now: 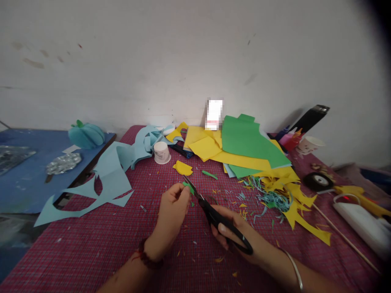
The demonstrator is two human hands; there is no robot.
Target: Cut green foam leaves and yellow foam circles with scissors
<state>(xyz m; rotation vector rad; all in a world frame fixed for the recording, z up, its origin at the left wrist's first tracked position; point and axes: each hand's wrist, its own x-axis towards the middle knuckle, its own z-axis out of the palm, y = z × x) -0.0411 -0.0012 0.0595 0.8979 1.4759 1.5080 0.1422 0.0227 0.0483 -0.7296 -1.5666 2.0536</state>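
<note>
A: Item 1, left hand (171,213). Status?

B: Fingers pinched shut on a small green paper scrap (188,187), held up just above the bench (91,240). Thumb side faces the blades.

A: Item 2, right hand (236,234).

B: Closed through the black handles of the scissors (214,211). Blades part open, tips at the scrap's near edge, pointing toward the white paper cup (161,152).

A: Landmark = that cup. Rest of stock?

B: Yellow offcut (182,167) just right of cup. Green sliver (209,174) further right. Stack of yellow sheets (204,146) w/ green sheet (247,140) on top, right of cup & well apart. Light-blue cut paper (106,175) left of cup. Heap of yellow/blue trimmings (281,195) far right of cup, near a tape roll (317,181).

A: Handling note for the cut?

B: My read: scrap is tiny, so keep the pinch close to the cut line but fingertips clear of the blades. Feed paper into the throat, not the tips, for control. Turn the scrap w/ the left hand, keep the scissors steady. Short snips; don't close fully or the edge may nick.
</note>
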